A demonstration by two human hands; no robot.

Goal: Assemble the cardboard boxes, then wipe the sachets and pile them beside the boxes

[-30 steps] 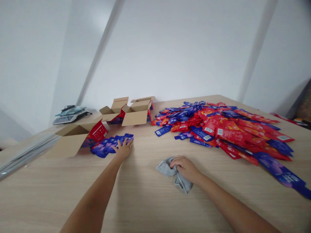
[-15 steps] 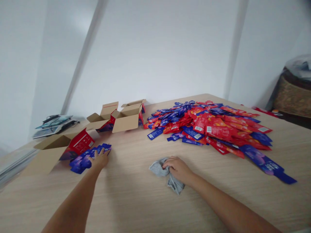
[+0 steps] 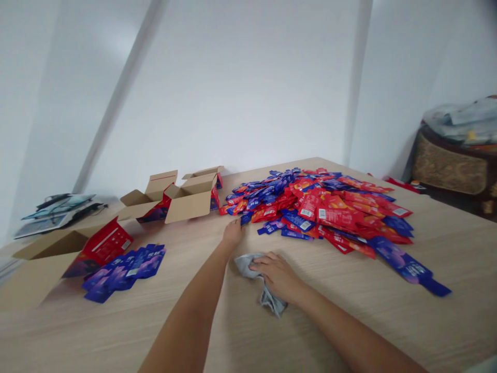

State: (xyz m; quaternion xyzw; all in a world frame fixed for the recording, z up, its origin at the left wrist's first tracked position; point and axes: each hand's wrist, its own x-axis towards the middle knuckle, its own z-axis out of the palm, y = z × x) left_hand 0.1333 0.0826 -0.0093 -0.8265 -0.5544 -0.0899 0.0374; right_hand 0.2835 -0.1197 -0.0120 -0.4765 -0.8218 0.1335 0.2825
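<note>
My left hand reaches to the near left edge of a mixed pile of red and blue packets. Its fingers are closed at a blue packet, most of which the hand hides. Under my right hand a crumpled grey cloth lies on the table, gripped by curled fingers. To the left, several blue packets lie overlapping in a fanned row beside an open red and brown carton.
Two more open cartons stand farther back, with another partly hidden behind them. A stack of flat packs lies at the far left. One long blue packet sticks out from the pile. A patterned chair stands beyond the table.
My left hand has left the fanned row of blue packets and moved right to the pile's edge. My right hand stays on the grey cloth. The view has shifted slightly right.
</note>
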